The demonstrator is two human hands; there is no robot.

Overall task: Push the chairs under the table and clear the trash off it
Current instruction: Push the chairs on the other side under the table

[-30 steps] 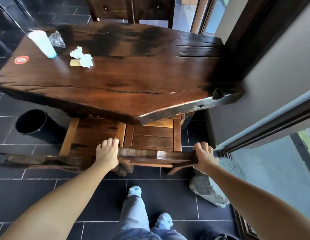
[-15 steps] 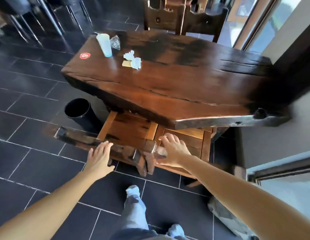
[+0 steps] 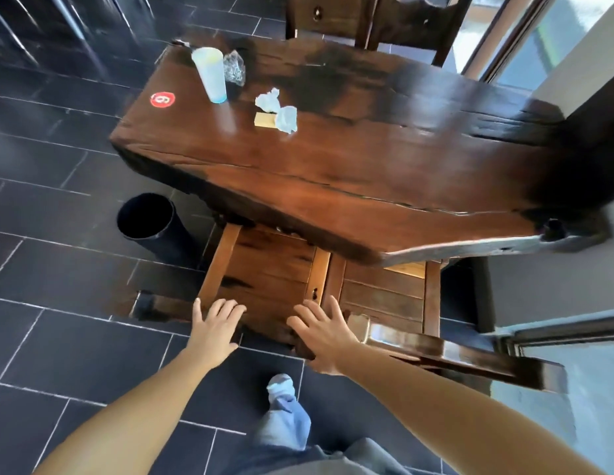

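A dark wooden slab table (image 3: 350, 173) fills the middle of the view; its far right end runs into shadow by the wall and is hard to read. Two wooden chairs sit at its near side, the left chair (image 3: 268, 272) and the right chair (image 3: 384, 289), their seats partly hidden under the tabletop, back rails blurred. Two more chair backs (image 3: 367, 18) at the far side are cut off by the top edge. A black bin (image 3: 148, 217) stands on the tiles left of the chairs. On the table's far left lie a plastic cup (image 3: 211, 75), a clear wrapper (image 3: 234, 68) touching it, crumpled tissues (image 3: 278, 111) and a small wooden block (image 3: 264, 118). The left hand (image 3: 215, 325) lies flat, fingers spread, on the left chair's back rail; the right hand (image 3: 321, 334) likewise, splayed where the two backs meet, gripping nothing.
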